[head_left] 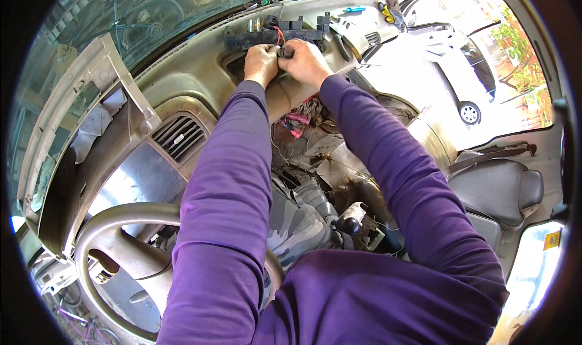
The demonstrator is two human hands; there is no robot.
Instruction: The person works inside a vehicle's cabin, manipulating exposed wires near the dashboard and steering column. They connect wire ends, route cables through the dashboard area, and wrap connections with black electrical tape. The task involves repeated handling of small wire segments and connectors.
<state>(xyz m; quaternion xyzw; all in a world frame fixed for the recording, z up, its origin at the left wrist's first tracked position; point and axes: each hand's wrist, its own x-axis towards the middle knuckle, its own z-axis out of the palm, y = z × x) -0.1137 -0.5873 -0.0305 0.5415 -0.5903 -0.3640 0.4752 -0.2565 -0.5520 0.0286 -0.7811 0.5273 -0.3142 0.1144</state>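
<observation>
Over the dashboard [200, 60], my left hand [262, 64] and my right hand [307, 63] meet with fingertips pinched together. A small dark piece shows between them, too covered by the fingers to name. A thin red wire [279, 35] runs down to the fingertips from a long black plastic housing [242, 39], which lies on top of the dashboard just beyond my hands. A silvery cylindrical part [254, 25] sits on that housing. Below my hands, a dashboard opening [233, 72] is partly hidden by them.
A steering wheel [91, 230] and a slatted air vent [180, 138] are at left. On the dashboard's far right lie a blue tool [354, 9] and a yellow-and-black tool [386, 12]. A pink tangled bundle [297, 125] hangs below; a grey seat [491, 187] stands at right.
</observation>
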